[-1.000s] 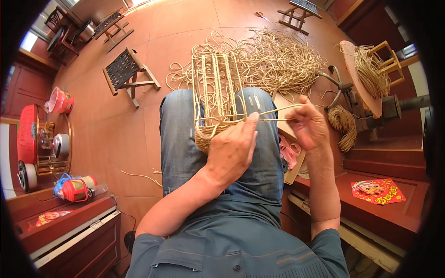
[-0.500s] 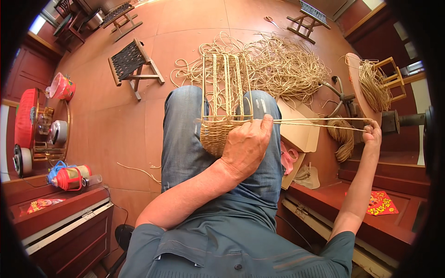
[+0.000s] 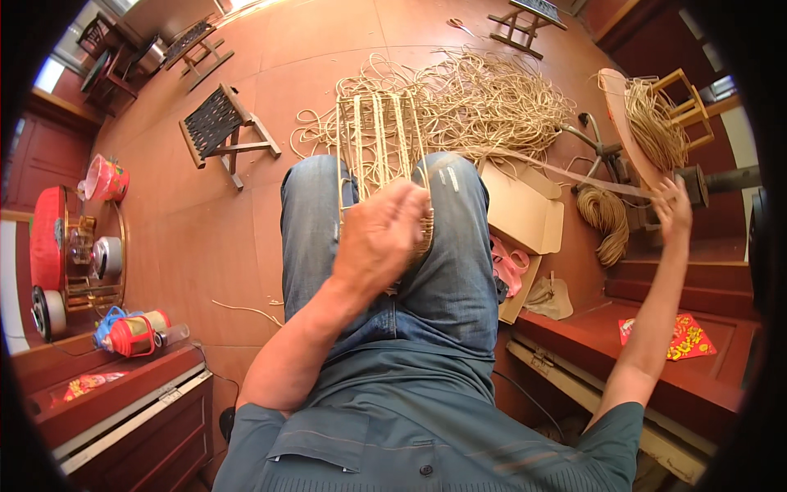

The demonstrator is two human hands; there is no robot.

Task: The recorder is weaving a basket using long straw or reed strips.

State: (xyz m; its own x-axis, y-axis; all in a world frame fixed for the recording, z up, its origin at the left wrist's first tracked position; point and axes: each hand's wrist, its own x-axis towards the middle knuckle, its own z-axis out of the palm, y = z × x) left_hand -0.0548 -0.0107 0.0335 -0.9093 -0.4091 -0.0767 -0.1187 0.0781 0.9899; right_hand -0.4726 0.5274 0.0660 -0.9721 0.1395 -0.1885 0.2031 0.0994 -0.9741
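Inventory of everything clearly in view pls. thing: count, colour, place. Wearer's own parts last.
Strung frame: one, tan, centre
Cord pile: one, tan, floor ahead
Cord run: count unclear (blurred), pale, centre to right
Cord hanks: two, tan, right
Board: one, pinkish, right
Stools: three, dark seats, two upper left, one top right
Scissors: one, orange handles, top floor
Open box: one, tan, right of centre
Bucket: one, pink-red, left
Kettle: one, silver, left
Flask: one, red and cream, lower left
Decorations: two, red-yellow, lower left and right
Jeans: one, blue, centre
Left grip: one, bare, at frame, blurred
Right grip: one, bare, far right
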